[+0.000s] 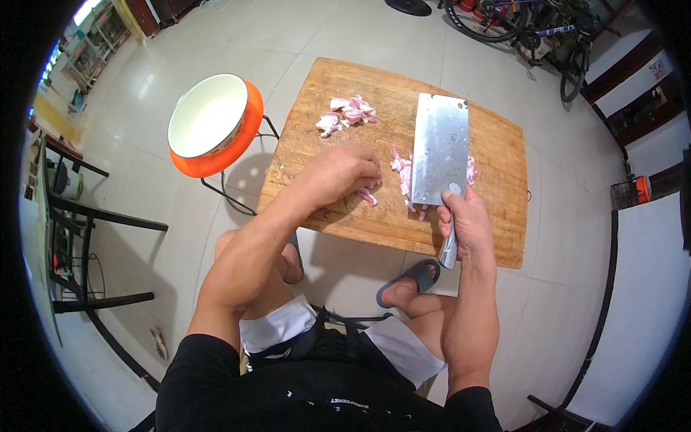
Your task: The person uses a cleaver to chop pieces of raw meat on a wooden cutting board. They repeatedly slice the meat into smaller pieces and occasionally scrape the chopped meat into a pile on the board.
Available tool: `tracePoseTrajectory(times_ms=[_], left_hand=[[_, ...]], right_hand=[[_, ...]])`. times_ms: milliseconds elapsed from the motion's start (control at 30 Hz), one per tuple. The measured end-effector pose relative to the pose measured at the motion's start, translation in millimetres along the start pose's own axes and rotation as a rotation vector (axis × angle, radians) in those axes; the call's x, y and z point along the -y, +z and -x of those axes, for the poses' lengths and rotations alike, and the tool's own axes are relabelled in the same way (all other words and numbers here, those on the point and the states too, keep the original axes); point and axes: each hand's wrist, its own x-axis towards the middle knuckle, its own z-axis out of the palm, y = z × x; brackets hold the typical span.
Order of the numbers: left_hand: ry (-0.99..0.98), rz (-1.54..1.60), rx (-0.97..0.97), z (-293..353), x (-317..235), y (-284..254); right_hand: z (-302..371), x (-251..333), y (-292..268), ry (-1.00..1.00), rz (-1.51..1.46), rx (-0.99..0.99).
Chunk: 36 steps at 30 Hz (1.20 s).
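Note:
My right hand [469, 222] grips a steel cleaver [441, 147] by its metal handle, the broad blade lying nearly flat above pale pink raw meat pieces [401, 170]. Part of that meat is hidden beneath the blade. Over the wooden board [489, 237], my left hand [341, 173] has its fingers curled down around a piece of meat [368, 196], which sticks out below the fingertips. Beyond the left hand sits a small pile of cut meat [348, 115], apart from both hands.
Left of the board, a white enamel basin [209, 115] stands on an orange stool [253, 119] with dark legs. A bicycle [497, 25] is parked at the far right. Dark chair legs [108, 214] reach in from the left. My feet in grey slippers [410, 282] are below the board.

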Motion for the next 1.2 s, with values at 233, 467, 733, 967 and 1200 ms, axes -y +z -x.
tracePoseTrajectory(times_ms=[233, 467, 733, 967, 1200], left_hand=[[-0.038, -0.009, 0.207, 3, -14, -17], [-0.097, 0.047, 0.124, 11, -23, -13], [-0.184, -0.046, -0.096, 10, -35, 12], [-0.257, 0.034, -0.174, 10, -27, 20], [-0.191, 0.047, -0.211, 12, -16, 19]], right_hand=[[2, -2, 1, -0.002, 0.030, -0.010], [1, -1, 7, -0.008, 0.089, 0.003], [-1, -6, 8, -0.025, 0.158, -0.007], [2, -7, 12, -0.066, 0.249, -0.034], [3, -6, 12, -0.070, 0.307, -0.022]])
